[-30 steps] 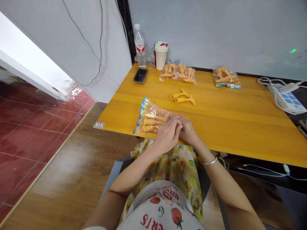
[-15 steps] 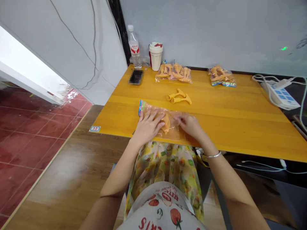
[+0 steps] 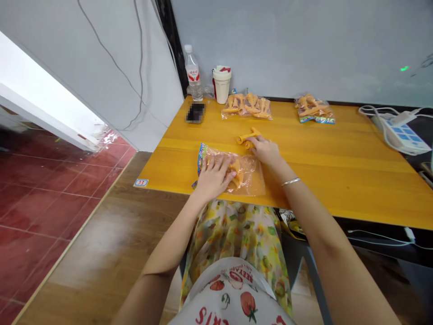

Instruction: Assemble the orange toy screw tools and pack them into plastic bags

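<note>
My left hand (image 3: pixel 214 177) lies with fingers spread on a clear plastic bag (image 3: pixel 254 180) near the table's front edge. Inside the bag, partly under that hand, are orange T-shaped pieces (image 3: pixel 238 174). Beyond the bag, my right hand (image 3: pixel 265 150) has its fingers closed on one of two loose orange T-shaped pieces; most of that piece is hidden by the hand. The other loose piece (image 3: pixel 248 135) lies just behind and to the left of my fingertips.
Along the back stand a water bottle (image 3: pixel 194 74) and a white cup (image 3: pixel 222 84), with a phone (image 3: pixel 195 113) in front. Two filled bags (image 3: pixel 246 106) (image 3: pixel 314 109) lie at the back. A power strip (image 3: pixel 404 135) with cables sits at the right.
My right hand has let go of the bag's right side and moved up and away to the loose orange pieces. My left hand remains on the bag.
</note>
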### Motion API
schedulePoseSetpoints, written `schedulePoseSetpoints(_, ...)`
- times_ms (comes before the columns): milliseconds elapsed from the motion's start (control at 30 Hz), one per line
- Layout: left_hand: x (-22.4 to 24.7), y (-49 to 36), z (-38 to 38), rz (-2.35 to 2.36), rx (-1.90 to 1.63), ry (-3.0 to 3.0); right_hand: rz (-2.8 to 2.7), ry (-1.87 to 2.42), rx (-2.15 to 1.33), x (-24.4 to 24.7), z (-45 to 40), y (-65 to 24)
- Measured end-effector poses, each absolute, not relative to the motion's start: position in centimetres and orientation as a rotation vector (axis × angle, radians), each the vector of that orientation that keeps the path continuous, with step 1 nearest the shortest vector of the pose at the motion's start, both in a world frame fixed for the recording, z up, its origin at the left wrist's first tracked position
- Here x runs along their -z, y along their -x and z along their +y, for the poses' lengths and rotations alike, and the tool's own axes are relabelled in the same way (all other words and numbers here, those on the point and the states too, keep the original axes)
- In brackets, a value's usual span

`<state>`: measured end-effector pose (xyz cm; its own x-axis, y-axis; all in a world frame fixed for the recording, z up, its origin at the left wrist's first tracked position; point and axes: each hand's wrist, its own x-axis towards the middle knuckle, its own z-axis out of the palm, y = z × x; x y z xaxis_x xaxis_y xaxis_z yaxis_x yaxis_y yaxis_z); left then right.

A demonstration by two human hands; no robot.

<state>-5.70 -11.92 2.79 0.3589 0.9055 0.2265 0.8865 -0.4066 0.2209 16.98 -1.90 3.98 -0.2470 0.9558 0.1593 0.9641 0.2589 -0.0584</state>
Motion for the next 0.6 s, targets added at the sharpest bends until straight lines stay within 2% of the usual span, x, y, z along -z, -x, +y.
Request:
schedulePoseSetpoints(133,-3.5,4.3,-13.2,1.633,-0.71,-2.456,-2.096,1.733,0.156,-4.5,-3.9,-19.2)
schedulePoseSetpoints(200,-3.3,3.0,-13.9,1.546,-0.679,-2.52,-1.855,1.661,0.108,-4.9,-5.2,-21.0)
schedulePoseSetpoints(333,-2.4,1.0,-14.4,1.549,-0.553,-2.569,-1.389,1.434,-0.141,-5.0,-8.3,-24.4)
schedulePoseSetpoints(600,-2.3,-1.2,-13.7,1.608,-0.722,-2.506,-0.947,1.274,-0.72,-2.0,-14.1,-24.4)
